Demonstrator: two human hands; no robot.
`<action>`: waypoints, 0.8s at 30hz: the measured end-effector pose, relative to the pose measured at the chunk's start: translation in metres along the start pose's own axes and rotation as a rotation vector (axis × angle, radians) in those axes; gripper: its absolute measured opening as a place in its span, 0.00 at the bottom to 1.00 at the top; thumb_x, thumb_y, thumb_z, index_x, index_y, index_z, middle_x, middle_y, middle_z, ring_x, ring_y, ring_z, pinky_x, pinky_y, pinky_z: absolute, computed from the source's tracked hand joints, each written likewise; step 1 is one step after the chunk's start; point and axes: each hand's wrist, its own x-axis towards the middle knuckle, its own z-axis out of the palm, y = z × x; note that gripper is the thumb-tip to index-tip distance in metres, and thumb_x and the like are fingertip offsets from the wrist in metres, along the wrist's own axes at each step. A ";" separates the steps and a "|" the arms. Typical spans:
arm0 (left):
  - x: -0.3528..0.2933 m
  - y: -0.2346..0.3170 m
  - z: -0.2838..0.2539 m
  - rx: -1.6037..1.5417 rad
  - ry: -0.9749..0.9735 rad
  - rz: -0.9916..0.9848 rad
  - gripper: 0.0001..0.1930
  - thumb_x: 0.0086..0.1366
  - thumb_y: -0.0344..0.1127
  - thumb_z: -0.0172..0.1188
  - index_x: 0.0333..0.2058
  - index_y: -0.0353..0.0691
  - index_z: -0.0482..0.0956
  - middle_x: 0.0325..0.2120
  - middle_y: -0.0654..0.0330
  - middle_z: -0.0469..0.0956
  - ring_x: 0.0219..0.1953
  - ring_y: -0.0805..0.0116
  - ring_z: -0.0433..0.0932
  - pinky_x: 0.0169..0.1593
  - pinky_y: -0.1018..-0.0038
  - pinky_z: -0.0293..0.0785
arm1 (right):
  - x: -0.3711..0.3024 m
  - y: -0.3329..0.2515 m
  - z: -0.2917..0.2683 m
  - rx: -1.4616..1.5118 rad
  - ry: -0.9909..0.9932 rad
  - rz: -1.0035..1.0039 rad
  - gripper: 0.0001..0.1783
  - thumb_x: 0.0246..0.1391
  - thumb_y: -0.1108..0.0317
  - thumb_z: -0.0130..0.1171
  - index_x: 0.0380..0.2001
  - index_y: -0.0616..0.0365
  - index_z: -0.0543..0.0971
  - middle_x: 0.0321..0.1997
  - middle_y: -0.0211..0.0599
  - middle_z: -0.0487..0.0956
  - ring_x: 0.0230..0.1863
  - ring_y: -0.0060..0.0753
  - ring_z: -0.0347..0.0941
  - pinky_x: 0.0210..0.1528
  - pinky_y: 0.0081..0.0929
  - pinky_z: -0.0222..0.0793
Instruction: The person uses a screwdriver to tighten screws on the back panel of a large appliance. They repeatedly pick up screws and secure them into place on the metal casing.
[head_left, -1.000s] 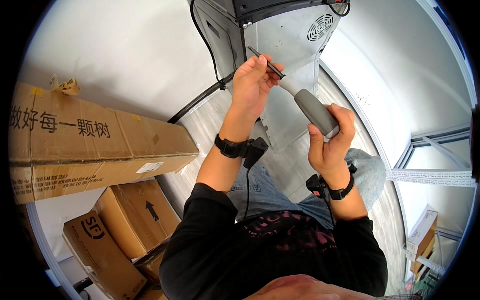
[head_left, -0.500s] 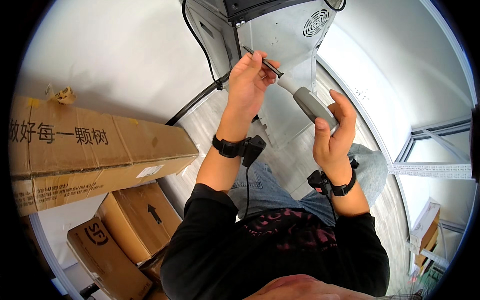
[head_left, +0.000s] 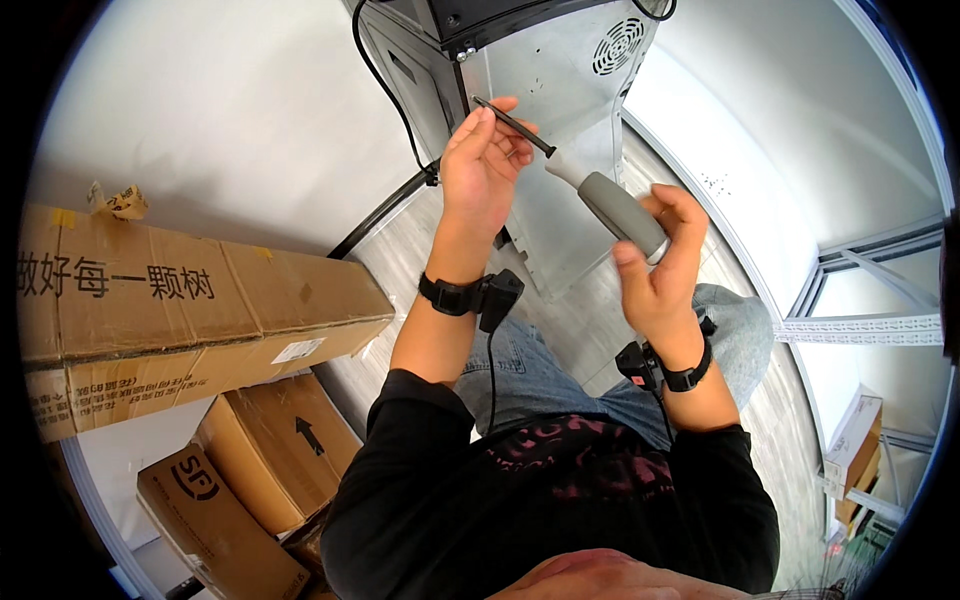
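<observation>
A screwdriver with a thick grey handle and a dark shaft slants across the front of a metal appliance housing. Its tip points up and left, close to the housing's front left edge. My left hand is closed on the shaft near the tip, thumb against the fingers. At the butt of the handle, my right hand grips with thumb and curled fingers. Whether the tip touches a screw in the housing is too small to tell. A round slotted vent shows in the panel beyond the tool.
A black cable hangs down the housing's left side. Long cardboard box and smaller cartons stand to the left. White wall panels and a metal shelf frame line the right. Black straps with small devices sit on both wrists.
The screwdriver and both hands have shifted slightly left in the picture, and so has the housing. The grey handle shows a different side, turned about its length.
</observation>
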 end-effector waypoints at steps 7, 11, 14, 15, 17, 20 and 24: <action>-0.003 0.001 0.006 0.023 0.066 0.039 0.15 0.70 0.38 0.42 0.47 0.37 0.71 0.28 0.59 0.78 0.30 0.72 0.75 0.36 0.77 0.69 | -0.005 0.003 -0.001 0.125 -0.017 0.119 0.27 0.51 0.68 0.62 0.50 0.62 0.63 0.22 0.39 0.73 0.19 0.30 0.69 0.24 0.22 0.65; -0.003 0.002 0.007 0.031 0.048 0.038 0.14 0.70 0.38 0.43 0.47 0.37 0.71 0.27 0.60 0.77 0.30 0.72 0.75 0.36 0.78 0.69 | -0.004 0.000 -0.004 0.100 -0.055 0.111 0.24 0.52 0.66 0.62 0.49 0.61 0.65 0.20 0.38 0.73 0.19 0.28 0.69 0.23 0.20 0.62; -0.003 0.002 0.007 0.029 0.055 0.039 0.14 0.70 0.38 0.43 0.46 0.37 0.71 0.27 0.60 0.77 0.30 0.73 0.75 0.36 0.79 0.69 | -0.004 -0.001 -0.006 0.128 -0.070 0.156 0.22 0.53 0.64 0.61 0.47 0.60 0.67 0.18 0.36 0.73 0.18 0.26 0.68 0.21 0.20 0.60; -0.003 0.002 0.007 0.028 0.055 0.042 0.14 0.70 0.38 0.43 0.46 0.37 0.71 0.26 0.60 0.77 0.30 0.73 0.75 0.36 0.79 0.69 | -0.005 -0.001 -0.005 0.164 -0.062 0.190 0.22 0.53 0.64 0.61 0.47 0.60 0.67 0.17 0.36 0.73 0.17 0.25 0.67 0.21 0.19 0.59; -0.003 0.001 0.007 0.025 0.056 0.048 0.14 0.70 0.38 0.43 0.45 0.37 0.72 0.26 0.60 0.77 0.30 0.73 0.75 0.36 0.79 0.69 | -0.006 -0.001 -0.005 0.219 -0.051 0.245 0.21 0.54 0.64 0.60 0.47 0.60 0.68 0.16 0.35 0.72 0.17 0.24 0.67 0.21 0.19 0.58; -0.003 0.000 0.008 0.028 0.066 0.042 0.14 0.70 0.39 0.43 0.45 0.37 0.72 0.26 0.60 0.77 0.30 0.73 0.75 0.36 0.79 0.69 | -0.008 0.000 -0.006 0.260 -0.051 0.300 0.19 0.55 0.63 0.59 0.46 0.59 0.68 0.16 0.34 0.73 0.17 0.21 0.66 0.20 0.18 0.57; -0.004 0.000 0.007 0.066 0.071 0.055 0.13 0.69 0.39 0.44 0.44 0.38 0.72 0.26 0.60 0.77 0.29 0.73 0.75 0.35 0.78 0.69 | -0.011 0.002 -0.005 0.343 -0.047 0.372 0.17 0.57 0.62 0.56 0.46 0.59 0.68 0.17 0.33 0.74 0.16 0.18 0.66 0.20 0.16 0.57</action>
